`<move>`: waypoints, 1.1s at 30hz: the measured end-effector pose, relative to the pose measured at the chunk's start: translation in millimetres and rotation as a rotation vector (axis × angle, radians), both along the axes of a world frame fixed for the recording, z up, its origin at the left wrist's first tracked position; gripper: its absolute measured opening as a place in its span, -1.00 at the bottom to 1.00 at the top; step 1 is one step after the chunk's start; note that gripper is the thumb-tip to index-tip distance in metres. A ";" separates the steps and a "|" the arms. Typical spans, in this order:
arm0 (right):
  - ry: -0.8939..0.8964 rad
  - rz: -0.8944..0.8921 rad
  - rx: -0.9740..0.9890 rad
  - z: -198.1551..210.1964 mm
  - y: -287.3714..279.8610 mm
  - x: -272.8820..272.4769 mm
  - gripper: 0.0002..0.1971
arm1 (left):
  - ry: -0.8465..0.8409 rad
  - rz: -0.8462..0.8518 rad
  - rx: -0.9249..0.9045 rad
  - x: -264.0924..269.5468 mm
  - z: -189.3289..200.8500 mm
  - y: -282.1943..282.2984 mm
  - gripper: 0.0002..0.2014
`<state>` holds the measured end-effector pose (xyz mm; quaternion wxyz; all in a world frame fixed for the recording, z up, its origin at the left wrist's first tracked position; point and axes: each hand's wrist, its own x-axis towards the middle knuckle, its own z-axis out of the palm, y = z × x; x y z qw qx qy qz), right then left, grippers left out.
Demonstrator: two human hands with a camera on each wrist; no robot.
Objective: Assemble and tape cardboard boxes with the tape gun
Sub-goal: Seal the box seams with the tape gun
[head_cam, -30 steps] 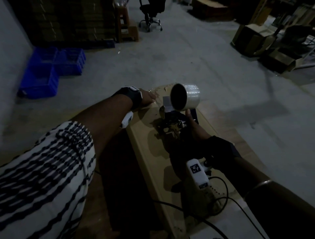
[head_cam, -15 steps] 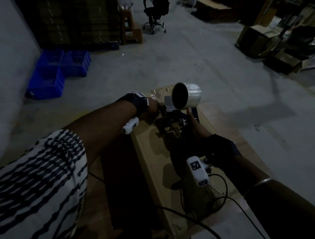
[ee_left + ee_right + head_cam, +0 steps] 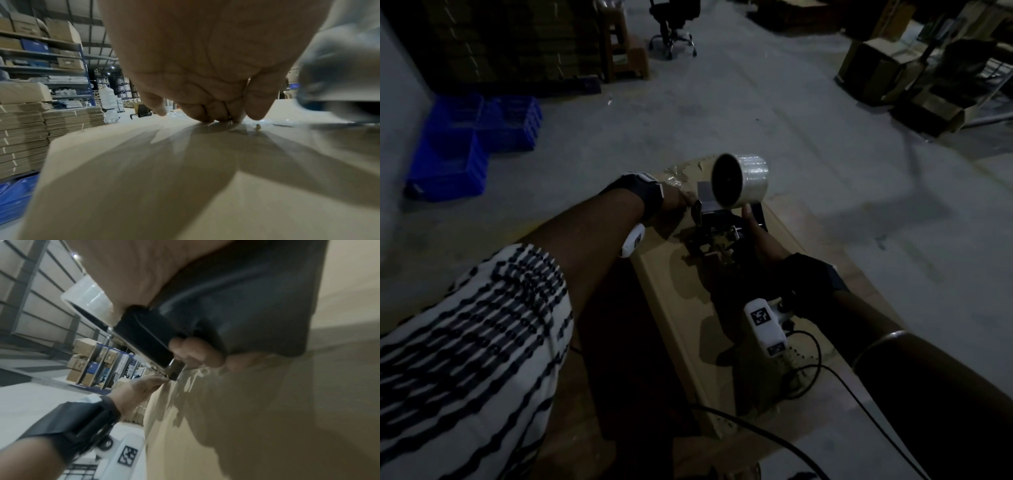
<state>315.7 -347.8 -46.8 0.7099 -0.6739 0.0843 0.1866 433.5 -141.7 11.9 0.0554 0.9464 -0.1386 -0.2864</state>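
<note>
Taping under way, box unfinished: your right hand [image 3: 758, 240] grips the tape gun [image 3: 722, 219] on the cardboard box [image 3: 681, 308] top, while your left hand's [image 3: 205, 65] curled fingertips [image 3: 207, 112] press tape near the far edge.

No readable text, label, brand or number anywhere.

Cardboard box [image 3: 688, 318] on concrete floor [image 3: 774, 113]

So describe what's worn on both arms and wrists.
Left arm: bare below a white sleeve with black wavy stripes, black wrist strap, white camera pod. Right arm: black strap, white marker-tagged pod, black cable, thin bangle.
</note>
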 end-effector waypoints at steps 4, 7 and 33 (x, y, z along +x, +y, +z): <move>0.050 -0.035 -0.006 1.5 -14.1 -33.4 -0.28 | -0.013 -0.162 0.113 -2.3 -2.5 -6.2 -0.55; 0.088 -0.047 0.004 -9.9 -23.6 -38.7 -0.06 | -0.025 -0.155 0.108 -7.8 6.9 -9.4 -0.51; -0.028 0.032 0.080 2.3 -27.7 -5.0 -0.34 | 0.071 -0.028 -0.059 -28.2 3.2 -20.9 -0.47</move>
